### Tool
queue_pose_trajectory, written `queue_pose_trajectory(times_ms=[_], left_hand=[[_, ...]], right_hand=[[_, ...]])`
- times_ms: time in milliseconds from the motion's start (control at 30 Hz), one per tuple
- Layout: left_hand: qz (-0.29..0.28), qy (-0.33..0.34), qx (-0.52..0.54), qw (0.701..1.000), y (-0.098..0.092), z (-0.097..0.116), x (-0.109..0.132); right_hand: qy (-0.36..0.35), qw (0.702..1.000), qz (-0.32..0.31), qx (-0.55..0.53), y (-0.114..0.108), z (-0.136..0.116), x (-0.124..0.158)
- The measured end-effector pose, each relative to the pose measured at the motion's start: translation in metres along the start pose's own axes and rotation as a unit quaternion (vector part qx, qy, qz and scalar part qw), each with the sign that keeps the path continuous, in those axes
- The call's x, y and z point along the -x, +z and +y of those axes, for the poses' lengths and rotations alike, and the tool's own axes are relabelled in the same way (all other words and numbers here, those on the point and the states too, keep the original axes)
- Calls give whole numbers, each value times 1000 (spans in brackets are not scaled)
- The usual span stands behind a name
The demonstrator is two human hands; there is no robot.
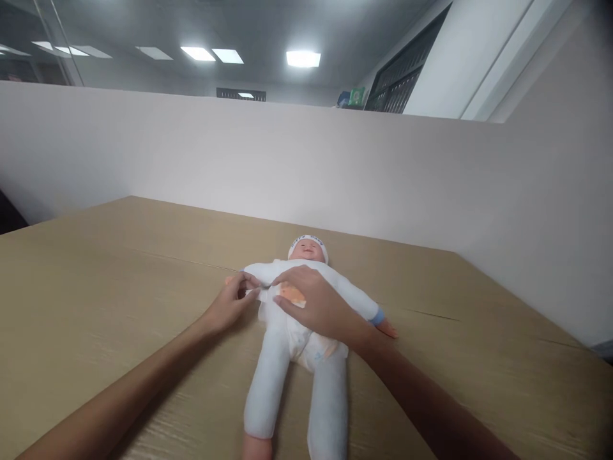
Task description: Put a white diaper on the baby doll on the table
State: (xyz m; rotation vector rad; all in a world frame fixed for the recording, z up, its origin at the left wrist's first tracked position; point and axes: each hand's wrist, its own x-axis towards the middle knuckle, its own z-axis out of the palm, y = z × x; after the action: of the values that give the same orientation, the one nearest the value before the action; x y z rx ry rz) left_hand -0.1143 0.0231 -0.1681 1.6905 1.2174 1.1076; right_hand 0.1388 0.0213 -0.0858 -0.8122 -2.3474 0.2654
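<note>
A baby doll (306, 250) in a white suit lies on its back on the wooden table (96, 281), head toward the far wall, legs toward me. My left hand (234, 301) pinches the white cloth at the doll's left side near its arm. Across the doll's chest lies my right hand (316, 300), fingers curled over the cloth and an orange patch (291, 294). A diaper (311, 348) shows at the doll's hips, below my right wrist.
A white partition wall (287, 160) runs along the far edge of the table and turns along the right side. The table's left corner (125, 198) lies at the far left. Ceiling lights shine above the partition.
</note>
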Motion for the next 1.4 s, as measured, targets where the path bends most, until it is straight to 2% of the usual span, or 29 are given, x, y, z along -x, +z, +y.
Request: queue_pose_trajectory(times_ms=[67, 133, 367, 567, 733, 833, 967, 1100, 1233, 1400], left_hand=[[-3, 7, 20, 1000, -1, 4, 0], [-3, 12, 42, 999, -1, 7, -1], [-7, 13, 105, 994, 3, 3, -7], [-39, 12, 146, 988, 15, 12, -11], [-31, 17, 173, 984, 23, 16, -16], [-37, 15, 162, 986, 29, 19, -17], [-47, 20, 140, 989, 34, 26, -15], [-60, 22, 131, 989, 30, 24, -13], [-76, 28, 132, 988, 23, 17, -11], [-88, 15, 127, 988, 33, 26, -8]], right_hand=[[-16, 998, -66, 7, 5, 1, -7], [-31, 995, -97, 21, 9, 4, -9], [-48, 992, -93, 71, 20, 11, -4], [-36, 996, -62, 56, 25, 14, -4], [29, 999, 6, 37, 9, 2, 5], [72, 997, 25, 31, 4, -3, 15], [91, 995, 43, 11, 15, 1, 27], [95, 993, 75, 11, 29, 8, 31], [98, 992, 80, 8, 32, 9, 31], [108, 991, 77, 11, 32, 8, 30]])
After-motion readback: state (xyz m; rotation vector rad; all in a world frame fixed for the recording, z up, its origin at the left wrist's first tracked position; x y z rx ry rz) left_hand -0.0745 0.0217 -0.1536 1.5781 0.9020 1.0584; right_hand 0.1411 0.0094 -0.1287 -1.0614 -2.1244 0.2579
